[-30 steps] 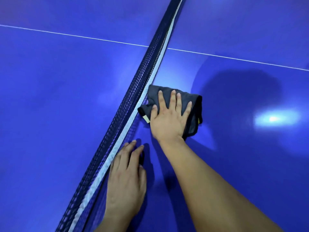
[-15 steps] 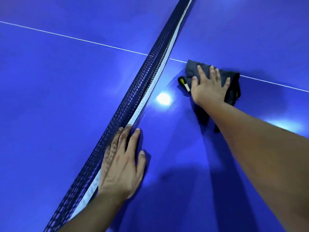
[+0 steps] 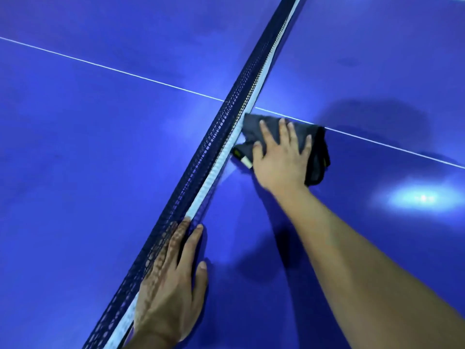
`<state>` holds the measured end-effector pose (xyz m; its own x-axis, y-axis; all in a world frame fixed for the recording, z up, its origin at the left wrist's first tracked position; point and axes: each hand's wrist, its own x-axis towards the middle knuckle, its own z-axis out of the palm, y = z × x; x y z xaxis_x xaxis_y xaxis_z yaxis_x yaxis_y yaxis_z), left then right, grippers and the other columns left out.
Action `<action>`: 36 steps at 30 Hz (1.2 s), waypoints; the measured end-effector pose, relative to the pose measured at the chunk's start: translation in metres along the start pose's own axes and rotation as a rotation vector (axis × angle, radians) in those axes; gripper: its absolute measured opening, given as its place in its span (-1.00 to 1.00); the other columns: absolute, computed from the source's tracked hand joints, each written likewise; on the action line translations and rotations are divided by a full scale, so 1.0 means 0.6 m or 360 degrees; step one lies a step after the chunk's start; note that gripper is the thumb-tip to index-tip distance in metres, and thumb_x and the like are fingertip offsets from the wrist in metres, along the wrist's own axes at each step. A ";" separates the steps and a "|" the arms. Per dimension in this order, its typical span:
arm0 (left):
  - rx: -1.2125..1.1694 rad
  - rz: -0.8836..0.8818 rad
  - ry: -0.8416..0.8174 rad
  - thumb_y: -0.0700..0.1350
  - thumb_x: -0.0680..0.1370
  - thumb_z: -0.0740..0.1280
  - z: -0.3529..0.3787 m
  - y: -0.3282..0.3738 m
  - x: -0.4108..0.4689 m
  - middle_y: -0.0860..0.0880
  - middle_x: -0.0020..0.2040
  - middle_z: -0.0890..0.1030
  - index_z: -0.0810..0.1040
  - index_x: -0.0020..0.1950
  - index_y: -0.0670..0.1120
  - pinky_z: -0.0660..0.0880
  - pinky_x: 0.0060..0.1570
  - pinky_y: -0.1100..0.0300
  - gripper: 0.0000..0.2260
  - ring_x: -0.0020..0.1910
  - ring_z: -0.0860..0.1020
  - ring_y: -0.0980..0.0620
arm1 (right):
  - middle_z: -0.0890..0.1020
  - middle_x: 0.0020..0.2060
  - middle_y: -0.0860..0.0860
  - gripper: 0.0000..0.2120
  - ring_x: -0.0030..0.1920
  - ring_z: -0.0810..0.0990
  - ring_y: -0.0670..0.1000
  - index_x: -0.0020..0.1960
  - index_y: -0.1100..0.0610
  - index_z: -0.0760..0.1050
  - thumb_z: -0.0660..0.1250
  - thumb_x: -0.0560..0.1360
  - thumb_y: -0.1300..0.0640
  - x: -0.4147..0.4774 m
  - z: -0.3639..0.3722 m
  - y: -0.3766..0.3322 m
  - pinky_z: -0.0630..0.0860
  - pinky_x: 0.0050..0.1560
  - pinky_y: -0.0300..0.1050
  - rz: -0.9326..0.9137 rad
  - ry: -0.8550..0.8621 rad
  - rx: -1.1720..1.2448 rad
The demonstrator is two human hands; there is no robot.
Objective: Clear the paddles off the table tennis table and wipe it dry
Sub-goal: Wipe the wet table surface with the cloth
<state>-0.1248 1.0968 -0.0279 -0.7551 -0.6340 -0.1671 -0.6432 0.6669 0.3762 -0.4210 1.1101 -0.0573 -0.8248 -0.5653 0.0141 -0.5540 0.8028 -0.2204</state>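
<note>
A folded dark grey cloth [image 3: 315,152] lies on the blue table tennis table [image 3: 100,172], just right of the net and touching the white centre line. My right hand [image 3: 279,157] presses flat on the cloth with straight, spread fingers. My left hand [image 3: 168,290] rests flat on the table close to me, its fingers lying against the net and partly seen through the mesh. No paddles are in view.
The dark net [image 3: 226,137] with its white top band runs diagonally from bottom left to top right. A thin white centre line [image 3: 113,69] crosses the table. A bright light reflection [image 3: 422,197] glints on the right half.
My right hand has slid the cloth left, back against the net by the centre line, after first pushing it away from me. My left hand stays by the net.
</note>
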 end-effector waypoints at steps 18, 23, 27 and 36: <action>0.0138 0.0056 0.0164 0.07 0.62 0.09 0.016 -0.014 0.000 -0.04 0.58 0.30 0.32 0.55 0.01 0.02 0.44 0.15 -0.50 0.53 0.21 -0.06 | 0.11 0.65 0.05 -0.46 0.66 -0.03 0.04 0.64 -0.16 0.15 0.00 0.67 -0.16 -0.196 0.017 -0.083 -0.24 0.57 0.30 -0.0425 -0.0048 0.0167; 0.0115 0.0055 0.0148 0.10 0.60 0.05 0.020 -0.019 0.000 0.03 0.61 0.24 0.27 0.58 0.06 0.05 0.49 0.04 -0.47 0.59 0.15 -0.03 | 0.14 0.65 0.02 -0.46 0.65 0.02 0.00 0.63 -0.19 0.18 0.03 0.66 -0.19 -0.136 0.008 -0.027 -0.21 0.60 0.22 -0.0250 0.0045 0.0167; 0.0054 0.0065 0.0137 0.11 0.62 0.03 0.018 -0.020 -0.002 0.04 0.61 0.23 0.25 0.59 0.07 0.02 0.52 0.05 -0.48 0.60 0.11 0.00 | 0.07 0.66 0.01 -0.45 0.66 -0.06 0.00 0.65 -0.19 0.08 -0.05 0.67 -0.20 -0.118 0.003 -0.023 -0.27 0.60 0.22 -0.0074 0.0006 0.0093; 0.0188 0.0074 0.0163 0.01 0.63 0.03 0.026 -0.006 -0.010 -0.12 0.61 0.22 0.31 0.57 -0.07 0.18 0.53 -0.13 -0.49 0.58 0.22 -0.15 | 0.04 0.67 0.00 -0.46 0.66 -0.09 -0.01 0.65 -0.20 0.05 -0.06 0.69 -0.20 -0.114 -0.005 -0.027 -0.26 0.60 0.23 -0.0076 -0.0029 0.0064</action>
<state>-0.1200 1.1043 -0.0424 -0.7713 -0.6339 -0.0561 -0.6229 0.7339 0.2709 -0.3559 1.1364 -0.0517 -0.7952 -0.6064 0.0080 -0.5874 0.7669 -0.2587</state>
